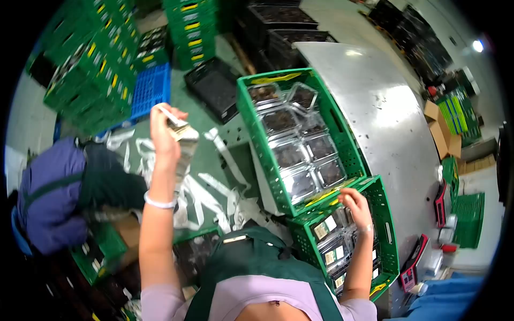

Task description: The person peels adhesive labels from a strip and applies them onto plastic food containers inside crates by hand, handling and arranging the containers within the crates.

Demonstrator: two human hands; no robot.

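Evidently, the left hand (167,128) is clamping its fingers on a stack of pale slips (184,136), raised over the floor with its white strips (201,198), any print on the slips being unreadable from here. The right hand (357,208) is hovering by the adjoining ends of two green crates, fingers bending loosely, though whether the tips are meeting or touching anything I cannot tell. The upper crate (261,144) is holding clear lidded punnets (289,152), while the lower crate (388,235) is holding punnets bearing white-and-green labels (324,228), their wording too small for reading.
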